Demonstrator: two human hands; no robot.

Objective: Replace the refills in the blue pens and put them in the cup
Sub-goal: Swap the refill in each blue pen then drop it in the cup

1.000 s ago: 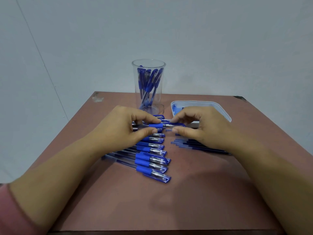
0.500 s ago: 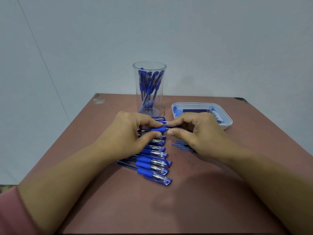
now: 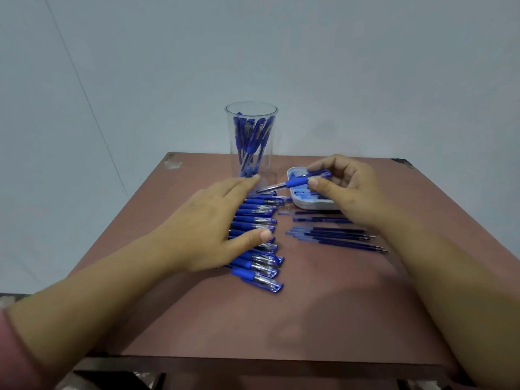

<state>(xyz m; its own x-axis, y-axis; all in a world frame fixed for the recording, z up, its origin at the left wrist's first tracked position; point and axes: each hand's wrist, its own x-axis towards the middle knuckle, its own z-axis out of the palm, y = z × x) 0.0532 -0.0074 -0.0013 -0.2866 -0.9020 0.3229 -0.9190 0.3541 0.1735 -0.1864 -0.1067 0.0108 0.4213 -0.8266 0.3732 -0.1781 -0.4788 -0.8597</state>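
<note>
My right hand (image 3: 344,190) pinches a blue pen (image 3: 292,183) by its grip end, lifted above the white tray (image 3: 305,204), with the barrel pointing left toward the clear cup (image 3: 251,142). The cup stands at the back of the table and holds several blue pens. My left hand (image 3: 213,223) hovers flat with straight fingers over a row of several blue pens (image 3: 259,257) lying on the table, holding nothing. Several loose dark blue refills (image 3: 337,236) lie to the right of the row, partly under my right wrist.
The brown table (image 3: 281,319) has its front edge near the bottom of view and a chipped back left corner. The tray holds blue refills and small parts. A pale wall rises close behind the table.
Both hands held one pen together over the row. Now my left hand has let go and spread flat, and my right hand has carried the pen up and right over the tray.
</note>
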